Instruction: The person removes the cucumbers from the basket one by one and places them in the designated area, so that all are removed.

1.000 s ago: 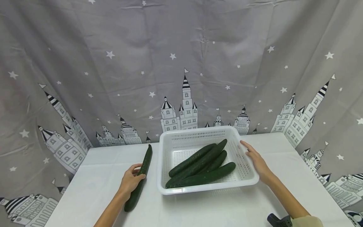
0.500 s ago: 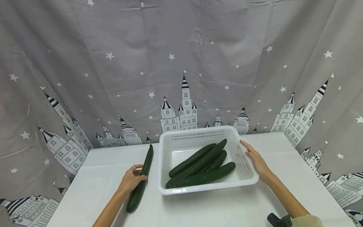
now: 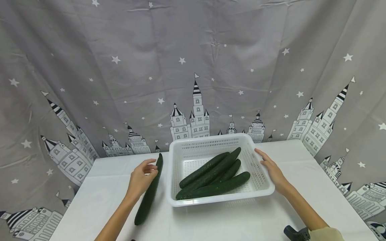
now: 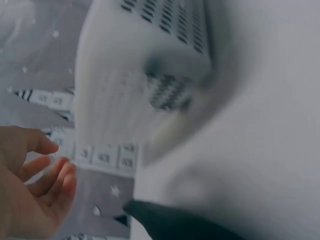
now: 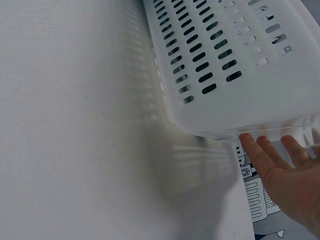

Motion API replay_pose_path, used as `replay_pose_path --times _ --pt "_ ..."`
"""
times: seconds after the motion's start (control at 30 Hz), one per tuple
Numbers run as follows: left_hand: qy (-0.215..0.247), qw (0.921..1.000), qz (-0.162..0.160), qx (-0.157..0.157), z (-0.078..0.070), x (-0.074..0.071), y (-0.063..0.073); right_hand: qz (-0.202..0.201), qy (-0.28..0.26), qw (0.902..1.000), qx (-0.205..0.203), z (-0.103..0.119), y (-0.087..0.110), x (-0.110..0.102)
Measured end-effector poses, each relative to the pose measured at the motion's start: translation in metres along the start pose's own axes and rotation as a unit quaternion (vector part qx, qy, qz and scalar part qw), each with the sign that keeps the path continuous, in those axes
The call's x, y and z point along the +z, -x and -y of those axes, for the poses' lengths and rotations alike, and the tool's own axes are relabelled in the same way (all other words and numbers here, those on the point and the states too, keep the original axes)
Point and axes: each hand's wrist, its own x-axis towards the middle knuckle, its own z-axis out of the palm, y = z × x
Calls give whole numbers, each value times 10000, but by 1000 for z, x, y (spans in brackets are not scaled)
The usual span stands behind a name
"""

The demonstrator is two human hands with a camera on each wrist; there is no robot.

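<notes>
A long dark green cucumber (image 3: pixel 149 197) lies on the white table, left of a white perforated plastic basket (image 3: pixel 196 201). Over the upper part of that cucumber is my left hand (image 3: pixel 141 177), its fingers loosely bent and holding nothing. In the left wrist view the hand (image 4: pixel 37 185) is apart from the cucumber (image 4: pixel 175 222), whose end shows at the bottom. Several more cucumbers (image 3: pixel 220 189) are piled inside the basket. My right hand (image 3: pixel 274 172) rests against the basket's right side with extended fingers; in the right wrist view its fingertips (image 5: pixel 246 139) are right at the basket's edge.
White cloth covers the table (image 3: pixel 99 190). Behind it hangs a grey curtain (image 3: pixel 135 50) printed with castles and stars. A dark device (image 3: pixel 297 234) is strapped at the right wrist, beside a pale sleeve (image 3: pixel 325 234).
My left hand has let go of the cucumber and risen slightly up and away. Before that, the cucumber shifted a little to the right. The right hand and basket stay put.
</notes>
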Motion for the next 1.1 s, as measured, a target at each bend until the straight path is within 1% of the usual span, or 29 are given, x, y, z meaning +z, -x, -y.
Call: replay_pose_path --times 0.1,0.17,0.2,0.27,0.37,0.47,0.6,0.67,0.73,0.83,0.97,1.1 --pt "168 9987 272 389 -21 9 1 1 31 10000 -21 -1 -1 0" --pt "289 9960 578 623 -35 17 1 6 35 10000 -9 -1 -2 0" --pt "366 9937 780 722 -41 21 2 13 27 10000 -6 -2 -3 -1" --pt "452 9868 1205 981 -52 31 3 27 19 10000 -11 -2 -4 -1" --pt "572 9732 1815 1292 -66 47 4 49 12 10000 -47 -3 -7 -2" --pt "627 9605 2254 1506 -77 63 4 71 20 9999 -80 -4 -10 -4" --pt "496 9478 2692 1638 -89 86 5 87 -9 9999 -80 -7 -12 -5" --pt "422 9395 2948 1690 -94 96 5 87 -19 9999 -66 -7 -12 -5" --pt "279 9322 3177 1712 -98 105 6 83 -32 10000 -44 -7 -12 -5" --pt "-79 9228 3460 1692 -103 115 4 70 -20 10000 -13 -6 -12 -6" --pt "-552 9152 3629 1662 -111 124 2 15 -59 10000 12 -4 -11 -6" --pt "-713 9140 3644 1636 -116 134 1 16 -119 9999 23 -2 -9 -5"
